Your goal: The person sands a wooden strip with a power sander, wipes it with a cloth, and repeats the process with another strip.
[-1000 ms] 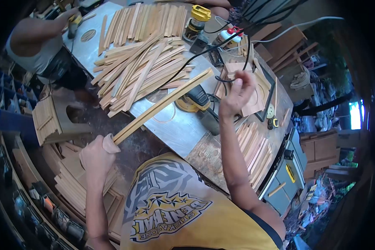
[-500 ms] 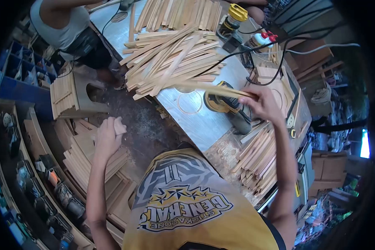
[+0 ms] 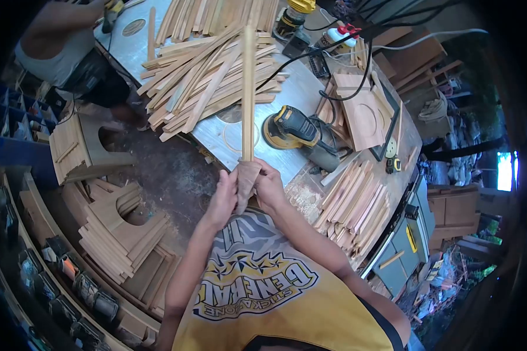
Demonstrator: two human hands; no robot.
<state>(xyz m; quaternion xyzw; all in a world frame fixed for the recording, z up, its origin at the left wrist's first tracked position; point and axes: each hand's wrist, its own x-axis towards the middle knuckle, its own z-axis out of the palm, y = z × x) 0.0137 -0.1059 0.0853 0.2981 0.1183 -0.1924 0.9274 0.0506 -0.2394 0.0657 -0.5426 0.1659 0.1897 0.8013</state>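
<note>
Just in front of my shirt, a narrow wooden strip [image 3: 249, 99] points away from me over the table. A crumpled beige-grey cloth [image 3: 247, 178] is folded around its near end. My left hand [image 3: 222, 200] closes on the cloth from the left side. Opposite it, my right hand [image 3: 268, 186] grips the strip's end where the cloth wraps it. Beyond the hands lies a loose pile of wooden strips [image 3: 211, 82]. To the right of the held strip, a yellow and black sander [image 3: 290, 127] rests on the table.
A second strip stack [image 3: 357, 205] sits at the table's right. Cables [image 3: 386, 26] hang across the upper right, near a yellow-topped router [image 3: 293, 20]. Cut wooden panels [image 3: 120, 234] are stacked at lower left. A co-worker [image 3: 61, 52] stands at the upper left.
My right hand has come in toward my body, and the strip has swung from sideways to pointing away. My left hand has brought the cloth up to the strip's near end.
</note>
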